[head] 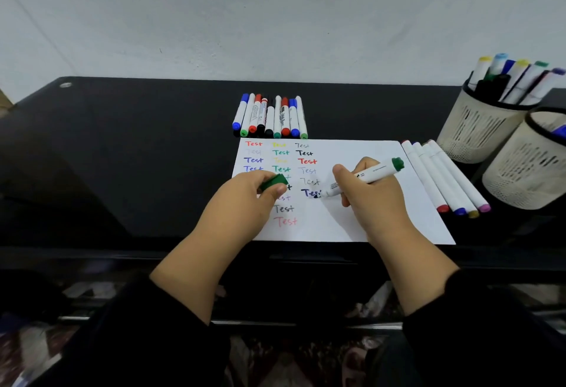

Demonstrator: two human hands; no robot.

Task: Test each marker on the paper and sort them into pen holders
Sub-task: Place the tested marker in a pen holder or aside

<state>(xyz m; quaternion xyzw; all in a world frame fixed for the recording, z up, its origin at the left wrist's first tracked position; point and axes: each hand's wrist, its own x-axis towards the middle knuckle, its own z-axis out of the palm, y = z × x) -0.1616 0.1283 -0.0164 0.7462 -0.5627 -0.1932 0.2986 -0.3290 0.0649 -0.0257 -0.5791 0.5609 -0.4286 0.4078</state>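
A white sheet of paper [382,212] lies on the black desk, covered with coloured "Test" words in three columns. My right hand [367,199] grips a white marker with a green end cap [370,173]; its tip touches the paper at a dark "Test" word. My left hand [245,199] rests on the paper's left part and pinches the marker's green cap [273,182]. Several markers [271,117] lie in a row behind the paper. Several more white markers [444,178] lie at the paper's right edge.
Two cream mesh pen holders stand at the right: the far holder [477,132] is full of markers, the near holder [526,169] shows one blue marker tip at the frame edge. The black desk [122,156] meets a white wall behind.
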